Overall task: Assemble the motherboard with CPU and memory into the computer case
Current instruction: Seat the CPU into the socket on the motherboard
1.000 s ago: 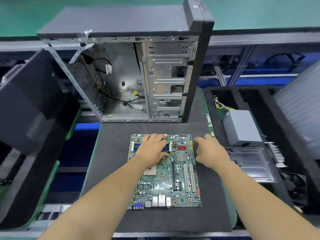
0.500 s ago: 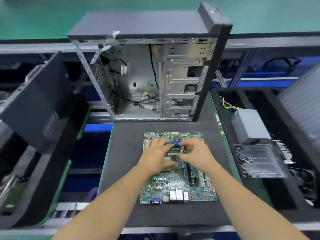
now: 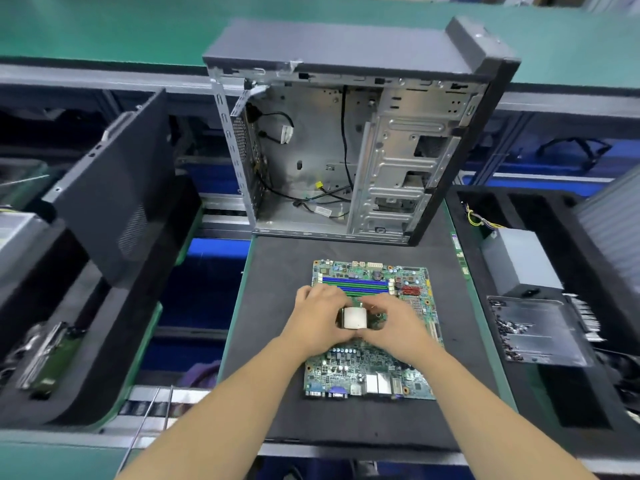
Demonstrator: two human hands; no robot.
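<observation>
Fingers of both hands pinch CPU, prob. touching motherboard.

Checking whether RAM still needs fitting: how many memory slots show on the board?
4, side by side across the motherboard far end: memory slots just beyond both hands; their near ends may be hidden.

A dark foam mat covers the bench, green conveyor belt behind, black trays either side.
</observation>
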